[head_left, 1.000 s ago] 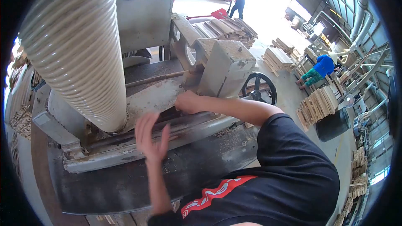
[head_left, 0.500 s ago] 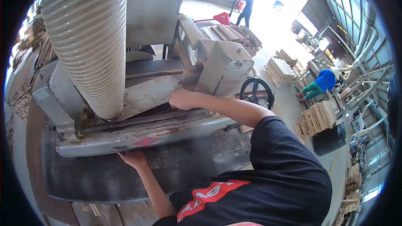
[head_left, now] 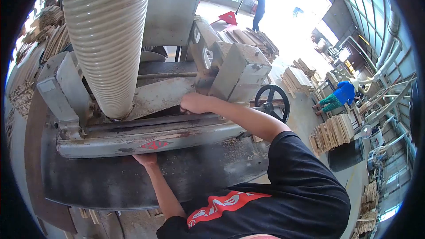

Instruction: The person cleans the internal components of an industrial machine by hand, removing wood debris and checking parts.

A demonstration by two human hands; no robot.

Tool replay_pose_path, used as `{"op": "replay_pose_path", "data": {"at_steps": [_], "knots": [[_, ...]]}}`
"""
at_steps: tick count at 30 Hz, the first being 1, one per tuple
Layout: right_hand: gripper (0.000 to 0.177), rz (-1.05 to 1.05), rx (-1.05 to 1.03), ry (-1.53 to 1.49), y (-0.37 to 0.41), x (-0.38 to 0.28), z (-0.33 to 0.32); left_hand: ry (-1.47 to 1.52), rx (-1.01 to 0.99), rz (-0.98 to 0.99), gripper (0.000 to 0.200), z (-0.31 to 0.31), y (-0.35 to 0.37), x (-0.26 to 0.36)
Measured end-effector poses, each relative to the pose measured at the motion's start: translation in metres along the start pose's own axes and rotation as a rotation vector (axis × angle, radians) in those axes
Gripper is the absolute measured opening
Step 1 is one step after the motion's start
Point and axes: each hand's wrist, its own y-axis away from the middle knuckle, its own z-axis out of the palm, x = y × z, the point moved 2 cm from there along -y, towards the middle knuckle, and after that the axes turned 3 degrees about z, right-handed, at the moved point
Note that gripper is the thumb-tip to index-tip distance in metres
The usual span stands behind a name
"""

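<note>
A large grey machine carries a painted front bar (head_left: pixel 106 147) with a red diamond badge (head_left: pixel 154 144). My left hand (head_left: pixel 146 159) reaches under that bar from the dark metal table (head_left: pixel 195 172), its fingers hidden beneath. Above the bar, my right hand (head_left: pixel 195 103) is closed at the lower edge of a dusty sloping metal hood plate (head_left: pixel 164 92). What its curled fingers hold, if anything, is hidden. A dark slot lies just left of that hand, behind the bar.
A thick ribbed hose (head_left: pixel 106 40) rises from the machine's left. A black handwheel (head_left: pixel 271 99) sits beside my right forearm. Stacked boards (head_left: pixel 332 130) stand at right. One person holds a red pallet jack (head_left: pixel 228 17); another person in blue (head_left: pixel 344 93) bends over farther right.
My left hand has slid farther under the front bar, so its fingers no longer show. My right hand stays closed at the hood plate. The view has shifted slightly.
</note>
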Motion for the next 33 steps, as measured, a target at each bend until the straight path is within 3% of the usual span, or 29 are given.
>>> {"op": "replay_pose_path", "data": {"at_steps": [6, 9, 12, 18, 24, 30, 33], "knots": [[0.017, -0.059, 0.049, 0.187, 0.003, -0.006, -0.002, 0.040, -0.071, -0.003, 0.075, 0.000, -0.003, -0.008], [0.018, 0.073, 0.016, 0.338, 0.003, -0.008, -0.002, 0.015, -0.049, 0.022, 0.078, 0.009, 0.006, -0.004], [0.018, 0.109, -0.076, 0.351, -0.001, -0.004, 0.001, 0.012, -0.055, 0.006, 0.082, 0.005, 0.009, -0.002], [0.019, 0.140, -0.032, 0.316, 0.002, -0.003, 0.001, 0.040, 0.018, 0.057, 0.085, 0.021, 0.014, -0.006], [0.018, 0.233, -0.317, 0.473, -0.001, -0.026, -0.019, 0.042, 0.050, 0.122, 0.081, 0.047, 0.026, -0.002], [0.023, 0.151, -0.450, 0.533, -0.007, -0.032, -0.024, 0.102, 0.017, 0.060, 0.080, 0.039, 0.023, -0.002], [0.022, 0.197, -0.450, 0.481, -0.012, -0.023, -0.016, 0.082, -0.089, 0.130, 0.082, 0.039, 0.018, -0.003]]}}
